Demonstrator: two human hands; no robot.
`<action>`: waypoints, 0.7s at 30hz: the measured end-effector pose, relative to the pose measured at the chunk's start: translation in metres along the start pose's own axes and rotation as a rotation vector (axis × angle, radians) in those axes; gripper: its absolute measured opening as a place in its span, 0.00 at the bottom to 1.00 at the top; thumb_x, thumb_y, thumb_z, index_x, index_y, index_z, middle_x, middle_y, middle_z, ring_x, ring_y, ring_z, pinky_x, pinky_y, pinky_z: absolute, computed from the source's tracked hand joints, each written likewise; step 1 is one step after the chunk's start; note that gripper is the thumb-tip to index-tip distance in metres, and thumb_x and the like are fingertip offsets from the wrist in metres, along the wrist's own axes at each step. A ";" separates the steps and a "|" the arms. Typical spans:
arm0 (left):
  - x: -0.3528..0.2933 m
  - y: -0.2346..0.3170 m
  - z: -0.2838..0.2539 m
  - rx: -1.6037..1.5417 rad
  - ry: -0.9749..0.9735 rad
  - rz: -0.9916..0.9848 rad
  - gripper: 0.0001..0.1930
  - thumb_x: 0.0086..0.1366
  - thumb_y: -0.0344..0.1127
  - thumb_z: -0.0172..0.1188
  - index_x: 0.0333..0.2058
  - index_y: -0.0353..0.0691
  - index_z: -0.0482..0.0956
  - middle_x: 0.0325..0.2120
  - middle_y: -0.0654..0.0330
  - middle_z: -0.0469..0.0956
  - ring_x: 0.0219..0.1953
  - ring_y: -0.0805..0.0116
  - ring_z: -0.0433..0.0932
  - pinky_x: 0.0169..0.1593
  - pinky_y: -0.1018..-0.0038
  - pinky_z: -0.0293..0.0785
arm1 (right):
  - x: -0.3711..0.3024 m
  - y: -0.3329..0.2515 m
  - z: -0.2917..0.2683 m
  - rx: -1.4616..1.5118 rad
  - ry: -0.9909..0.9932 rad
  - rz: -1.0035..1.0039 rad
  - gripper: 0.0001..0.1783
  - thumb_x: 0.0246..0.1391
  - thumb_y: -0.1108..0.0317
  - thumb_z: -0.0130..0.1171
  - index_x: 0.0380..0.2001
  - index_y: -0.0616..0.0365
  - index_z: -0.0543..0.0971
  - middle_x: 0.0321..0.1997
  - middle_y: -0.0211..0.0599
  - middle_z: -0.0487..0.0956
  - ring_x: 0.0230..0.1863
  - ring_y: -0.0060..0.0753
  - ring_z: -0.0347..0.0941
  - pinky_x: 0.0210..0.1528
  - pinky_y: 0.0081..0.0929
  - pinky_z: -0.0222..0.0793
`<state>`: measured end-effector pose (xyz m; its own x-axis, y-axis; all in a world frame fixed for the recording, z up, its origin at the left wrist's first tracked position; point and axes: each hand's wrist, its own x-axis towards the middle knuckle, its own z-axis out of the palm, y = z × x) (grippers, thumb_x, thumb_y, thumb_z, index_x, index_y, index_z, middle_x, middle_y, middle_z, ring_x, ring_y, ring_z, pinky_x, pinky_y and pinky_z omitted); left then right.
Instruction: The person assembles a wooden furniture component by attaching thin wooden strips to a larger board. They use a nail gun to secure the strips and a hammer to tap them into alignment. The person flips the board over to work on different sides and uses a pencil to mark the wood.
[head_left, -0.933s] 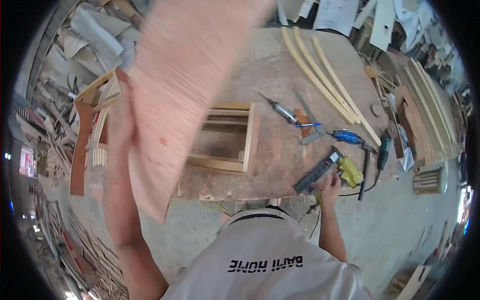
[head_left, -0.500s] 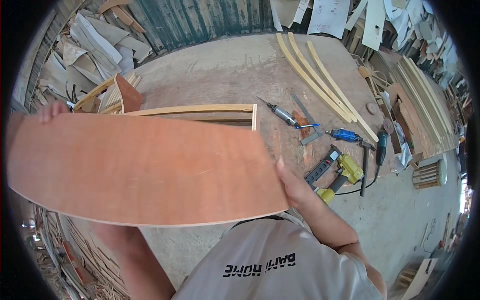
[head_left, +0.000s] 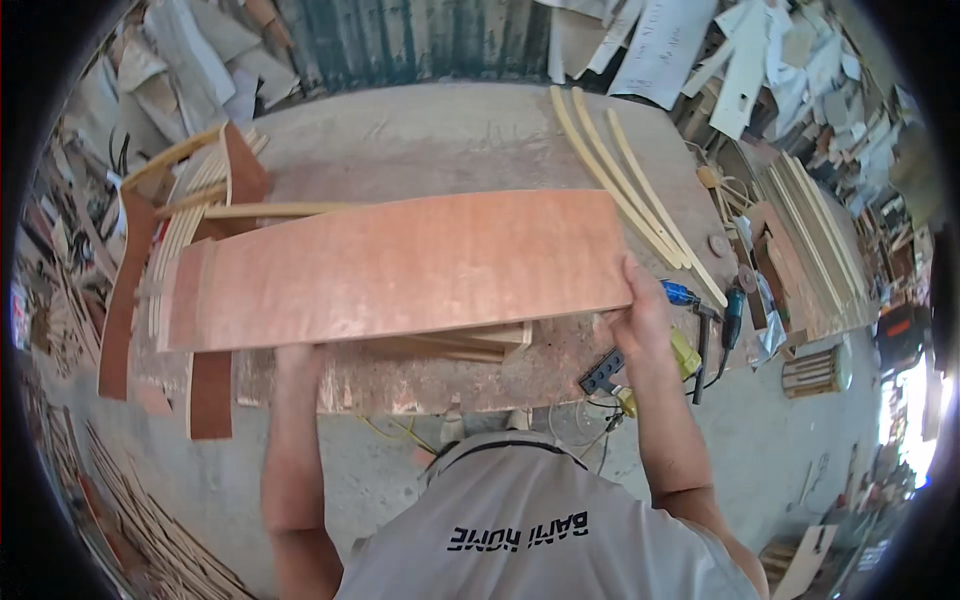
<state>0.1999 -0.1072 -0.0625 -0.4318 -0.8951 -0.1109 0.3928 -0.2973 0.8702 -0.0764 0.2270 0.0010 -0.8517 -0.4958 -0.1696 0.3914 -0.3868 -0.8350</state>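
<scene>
A long reddish plywood panel (head_left: 410,265) is held up over the bench, its near edge slightly bowed. My right hand (head_left: 640,315) grips the panel's right end, with the thumb along the edge. At the near edge, left of the middle, my left hand (head_left: 297,360) reaches beneath the panel; its fingers are hidden there. Under and behind the panel lies a wooden frame (head_left: 500,345) of pale strips, mostly covered. To the left, curved reddish side pieces (head_left: 211,395) are joined with pale slats (head_left: 190,225).
Several curved pale strips (head_left: 630,185) lie at the back right of the workbench (head_left: 400,130). A yellow-green nail gun (head_left: 686,355), a blue air tool (head_left: 679,292), a hammer (head_left: 702,350) and a grinder (head_left: 733,325) are near the right edge. Offcuts (head_left: 740,75) are piled behind.
The panel has moved right and away from me, uncovering the side pieces on the left. My left hand has shifted from the panel's far left edge to its near edge.
</scene>
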 end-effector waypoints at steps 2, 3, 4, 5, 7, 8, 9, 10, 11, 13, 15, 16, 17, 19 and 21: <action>-0.048 -0.036 -0.054 0.320 -0.270 -0.358 0.16 0.72 0.47 0.55 0.45 0.40 0.79 0.33 0.59 0.82 0.33 0.73 0.79 0.32 0.74 0.75 | 0.009 0.017 -0.027 -0.097 0.072 0.050 0.25 0.69 0.58 0.51 0.60 0.66 0.70 0.59 0.45 0.77 0.58 0.39 0.77 0.60 0.40 0.74; -0.093 -0.048 -0.038 0.423 -0.149 -0.314 0.16 0.72 0.47 0.55 0.38 0.39 0.81 0.24 0.64 0.80 0.24 0.75 0.76 0.28 0.75 0.70 | 0.015 0.030 -0.035 -0.145 0.090 0.085 0.25 0.69 0.58 0.50 0.60 0.65 0.70 0.59 0.45 0.77 0.58 0.39 0.76 0.61 0.39 0.73; -0.116 -0.072 -0.059 0.490 -0.176 -0.380 0.15 0.72 0.46 0.57 0.37 0.39 0.80 0.24 0.64 0.79 0.24 0.75 0.76 0.27 0.75 0.70 | 0.014 0.039 -0.035 -0.099 0.040 0.082 0.25 0.69 0.58 0.51 0.60 0.65 0.70 0.59 0.44 0.77 0.59 0.38 0.76 0.62 0.39 0.73; -0.133 -0.111 -0.089 0.544 -0.213 -0.456 0.14 0.71 0.45 0.58 0.35 0.39 0.80 0.23 0.64 0.79 0.24 0.75 0.75 0.27 0.75 0.70 | 0.009 0.045 -0.036 -0.059 0.000 0.074 0.24 0.69 0.58 0.51 0.60 0.65 0.70 0.59 0.44 0.77 0.59 0.38 0.75 0.62 0.39 0.72; -0.178 -0.166 -0.140 0.525 0.068 -0.637 0.14 0.70 0.44 0.59 0.36 0.38 0.80 0.22 0.65 0.77 0.23 0.74 0.74 0.25 0.72 0.70 | 0.005 0.050 -0.036 -0.015 0.002 0.106 0.24 0.69 0.58 0.51 0.60 0.65 0.71 0.60 0.43 0.77 0.60 0.38 0.75 0.64 0.39 0.71; -0.200 -0.203 -0.177 0.448 0.234 -0.731 0.14 0.70 0.44 0.59 0.37 0.38 0.80 0.21 0.64 0.76 0.23 0.73 0.74 0.26 0.71 0.71 | 0.005 0.049 -0.034 -0.012 0.035 0.134 0.24 0.70 0.57 0.50 0.60 0.64 0.71 0.60 0.43 0.77 0.60 0.37 0.74 0.64 0.38 0.70; -0.220 -0.234 -0.212 0.361 0.399 -0.817 0.13 0.70 0.44 0.59 0.37 0.38 0.81 0.21 0.64 0.76 0.23 0.72 0.74 0.26 0.70 0.71 | 0.009 0.044 -0.033 -0.014 0.062 0.158 0.24 0.70 0.57 0.50 0.61 0.63 0.71 0.60 0.42 0.77 0.61 0.37 0.74 0.65 0.38 0.70; -0.233 -0.248 -0.230 0.489 0.413 -0.905 0.16 0.70 0.46 0.59 0.37 0.36 0.81 0.22 0.61 0.78 0.23 0.70 0.75 0.27 0.69 0.72 | 0.011 0.037 -0.033 -0.058 0.123 0.134 0.23 0.70 0.57 0.49 0.59 0.62 0.72 0.60 0.41 0.77 0.60 0.37 0.74 0.63 0.37 0.70; -0.250 -0.259 -0.257 0.617 0.425 -0.995 0.19 0.70 0.48 0.58 0.37 0.34 0.81 0.23 0.59 0.79 0.24 0.68 0.76 0.28 0.68 0.73 | 0.006 0.033 -0.032 -0.101 0.181 0.112 0.22 0.70 0.56 0.49 0.58 0.61 0.73 0.59 0.40 0.78 0.59 0.36 0.75 0.61 0.36 0.71; -0.299 -0.305 -0.325 0.984 0.165 -0.870 0.29 0.68 0.58 0.57 0.37 0.29 0.81 0.27 0.54 0.82 0.27 0.63 0.78 0.35 0.68 0.75 | -0.004 0.037 -0.045 -0.351 0.225 -0.070 0.18 0.71 0.57 0.47 0.52 0.58 0.75 0.54 0.38 0.80 0.54 0.35 0.76 0.56 0.35 0.72; -0.319 -0.254 -0.276 0.779 0.313 -0.877 0.31 0.66 0.60 0.58 0.34 0.29 0.82 0.26 0.52 0.82 0.29 0.63 0.79 0.38 0.68 0.75 | -0.030 0.040 -0.052 -0.614 0.286 -0.365 0.15 0.70 0.61 0.47 0.46 0.60 0.77 0.46 0.38 0.80 0.46 0.33 0.77 0.51 0.34 0.74; -0.322 -0.234 -0.254 0.682 0.375 -0.886 0.31 0.65 0.60 0.60 0.33 0.28 0.83 0.24 0.51 0.81 0.29 0.63 0.78 0.38 0.68 0.75 | -0.048 0.050 -0.057 -0.813 0.235 -0.446 0.13 0.68 0.63 0.49 0.44 0.61 0.77 0.44 0.38 0.80 0.43 0.33 0.78 0.49 0.34 0.74; -0.325 -0.224 -0.237 0.647 0.343 -0.818 0.30 0.64 0.60 0.61 0.33 0.29 0.83 0.25 0.50 0.81 0.29 0.64 0.78 0.37 0.68 0.75 | -0.066 0.059 -0.068 -1.005 0.220 -0.541 0.12 0.67 0.66 0.50 0.43 0.63 0.78 0.41 0.38 0.80 0.40 0.32 0.78 0.48 0.33 0.75; -0.343 -0.215 -0.231 0.714 0.191 -0.778 0.29 0.64 0.60 0.63 0.34 0.32 0.83 0.25 0.50 0.81 0.29 0.66 0.79 0.36 0.67 0.75 | -0.108 0.106 -0.066 -1.271 -0.151 -0.455 0.09 0.63 0.70 0.54 0.39 0.63 0.80 0.40 0.39 0.81 0.39 0.34 0.78 0.45 0.32 0.74; -0.369 -0.219 -0.230 0.868 -0.014 -0.812 0.28 0.63 0.60 0.63 0.37 0.35 0.84 0.26 0.52 0.82 0.30 0.66 0.79 0.36 0.66 0.75 | -0.116 0.168 -0.034 -1.159 -0.696 -0.184 0.09 0.57 0.77 0.59 0.41 0.66 0.81 0.41 0.46 0.82 0.41 0.40 0.79 0.46 0.32 0.74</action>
<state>0.4604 0.2118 -0.3226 -0.3110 -0.5436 -0.7796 -0.6792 -0.4467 0.5824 0.0757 0.2459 -0.1372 -0.3745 -0.9272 -0.0007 -0.5152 0.2087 -0.8313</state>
